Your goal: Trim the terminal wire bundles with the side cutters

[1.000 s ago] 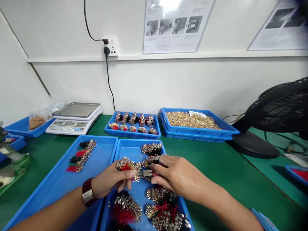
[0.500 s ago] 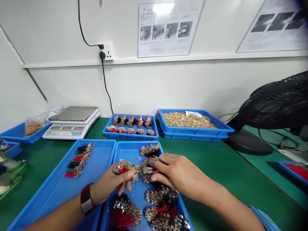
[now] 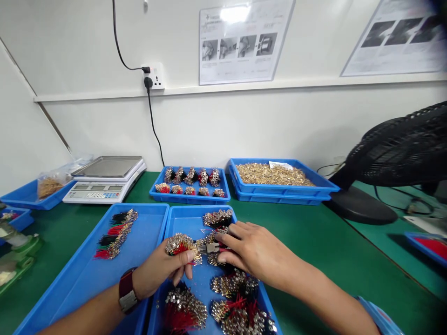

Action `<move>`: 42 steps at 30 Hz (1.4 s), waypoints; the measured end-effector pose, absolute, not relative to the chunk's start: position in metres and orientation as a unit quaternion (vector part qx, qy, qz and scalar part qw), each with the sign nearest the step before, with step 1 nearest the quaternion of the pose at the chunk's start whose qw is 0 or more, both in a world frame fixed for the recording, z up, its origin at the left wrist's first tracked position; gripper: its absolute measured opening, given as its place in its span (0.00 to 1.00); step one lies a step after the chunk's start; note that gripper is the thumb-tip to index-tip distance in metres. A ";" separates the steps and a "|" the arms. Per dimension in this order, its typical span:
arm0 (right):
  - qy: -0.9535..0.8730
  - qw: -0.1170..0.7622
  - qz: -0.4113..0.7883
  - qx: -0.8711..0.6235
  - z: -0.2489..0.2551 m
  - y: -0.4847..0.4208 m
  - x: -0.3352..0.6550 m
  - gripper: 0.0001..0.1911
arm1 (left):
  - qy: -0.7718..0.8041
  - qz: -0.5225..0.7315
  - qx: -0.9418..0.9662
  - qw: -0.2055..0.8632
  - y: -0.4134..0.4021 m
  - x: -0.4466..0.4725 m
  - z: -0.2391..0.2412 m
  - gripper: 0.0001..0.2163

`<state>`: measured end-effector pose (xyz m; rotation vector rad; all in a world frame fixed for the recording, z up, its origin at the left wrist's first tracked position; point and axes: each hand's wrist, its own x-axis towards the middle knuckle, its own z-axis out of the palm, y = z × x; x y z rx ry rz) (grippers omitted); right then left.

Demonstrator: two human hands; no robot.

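Blue centre tray — metal-tipped wire bundles; rear-right tray — gold pieces.

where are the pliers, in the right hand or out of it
In: the right hand grips the pliers by the red handle, metal head toward the wire bundle.

The pliers are covered behind their head by the right hand — what is met by the tips cannot be made out. Part of the wire bundle is hidden by the left hand. Near the worktop's far edge, the fan is cut off at right; both near trays are cropped below, and the wall sheet's print is unreadably small.
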<state>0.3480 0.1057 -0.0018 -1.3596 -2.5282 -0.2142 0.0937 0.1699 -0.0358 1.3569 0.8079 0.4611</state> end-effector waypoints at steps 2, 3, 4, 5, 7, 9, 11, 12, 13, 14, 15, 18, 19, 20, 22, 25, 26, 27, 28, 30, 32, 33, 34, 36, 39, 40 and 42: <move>-0.872 0.133 -0.067 -0.467 -0.001 0.106 0.347 0.29 | 0.360 0.208 0.600 0.683 0.170 0.093 -0.036 0.23; -0.873 0.135 -0.064 -0.465 -0.001 0.106 0.347 0.29 | 0.361 0.209 0.597 0.685 0.170 0.093 -0.036 0.23; -0.873 0.137 -0.061 -0.464 -0.001 0.106 0.347 0.29 | 0.361 0.210 0.593 0.688 0.170 0.093 -0.036 0.22; -0.873 0.139 -0.059 -0.463 -0.001 0.105 0.347 0.29 | 0.362 0.210 0.590 0.690 0.170 0.093 -0.036 0.22; -0.874 0.139 -0.053 -0.462 0.000 0.105 0.347 0.29 | 0.364 0.206 0.589 0.691 0.170 0.093 -0.035 0.23; -0.876 0.130 -0.045 -0.462 0.000 0.104 0.348 0.28 | 0.368 0.204 0.597 0.684 0.169 0.094 -0.033 0.24; -0.878 0.120 -0.039 -0.462 -0.001 0.104 0.349 0.28 | 0.377 0.205 0.598 0.677 0.169 0.095 -0.033 0.24; -0.878 0.117 -0.037 -0.463 -0.001 0.103 0.349 0.28 | 0.381 0.205 0.597 0.675 0.168 0.095 -0.033 0.23; -0.878 0.117 -0.036 -0.463 -0.001 0.103 0.350 0.28 | 0.386 0.206 0.595 0.674 0.168 0.096 -0.033 0.23; -0.878 0.117 -0.033 -0.462 -0.001 0.102 0.350 0.27 | 0.389 0.205 0.595 0.673 0.168 0.096 -0.033 0.22; -0.879 0.116 -0.030 -0.461 -0.001 0.102 0.350 0.27 | 0.389 0.203 0.596 0.672 0.168 0.096 -0.033 0.22; -0.879 0.114 -0.025 -0.462 0.001 0.100 0.350 0.27 | 0.384 0.197 0.604 0.670 0.167 0.096 -0.032 0.22; -0.879 0.116 -0.024 -0.462 0.002 0.100 0.349 0.27 | 0.382 0.198 0.604 0.671 0.167 0.096 -0.031 0.23; -0.880 0.120 -0.023 -0.460 0.003 0.100 0.348 0.28 | 0.380 0.199 0.603 0.673 0.167 0.096 -0.031 0.23; -0.880 0.138 -0.024 -0.453 0.006 0.099 0.347 0.29 | 0.377 0.204 0.598 0.677 0.167 0.095 -0.030 0.22; -0.875 0.166 -0.043 -0.454 0.009 0.099 0.347 0.29 | 0.376 0.205 0.586 0.688 0.168 0.094 -0.031 0.22; -0.872 0.168 -0.053 -0.456 0.009 0.099 0.348 0.29 | 0.376 0.204 0.582 0.692 0.169 0.094 -0.032 0.22; -0.871 0.165 -0.064 -0.459 0.009 0.100 0.348 0.28 | 0.375 0.203 0.577 0.696 0.170 0.094 -0.033 0.21; -0.870 0.161 -0.076 -0.461 0.008 0.100 0.349 0.28 | 0.374 0.202 0.573 0.701 0.171 0.093 -0.034 0.21; -0.868 0.152 -0.092 -0.463 0.006 0.101 0.350 0.29 | 0.372 0.194 0.562 0.713 0.172 0.092 -0.035 0.19; -0.869 0.148 -0.098 -0.463 0.004 0.103 0.350 0.29 | 0.372 0.180 0.550 0.726 0.172 0.091 -0.035 0.19; -0.870 0.146 -0.098 -0.461 0.004 0.103 0.350 0.29 | 0.372 0.172 0.545 0.732 0.172 0.091 -0.034 0.19; -0.871 0.145 -0.097 -0.459 0.003 0.103 0.350 0.29 | 0.370 0.166 0.540 0.737 0.172 0.091 -0.034 0.19; -0.873 0.144 -0.094 -0.457 0.002 0.104 0.349 0.29 | 0.370 0.158 0.531 0.746 0.172 0.090 -0.033 0.19; -0.876 0.145 -0.082 -0.453 0.001 0.104 0.349 0.29 | 0.373 0.156 0.513 0.757 0.173 0.089 -0.033 0.18; -0.877 0.144 -0.076 -0.452 0.001 0.103 0.349 0.29 | 0.374 0.156 0.509 0.760 0.173 0.089 -0.033 0.18; -0.879 0.141 -0.065 -0.451 0.001 0.103 0.348 0.29 | 0.371 0.154 0.505 0.764 0.173 0.089 -0.033 0.18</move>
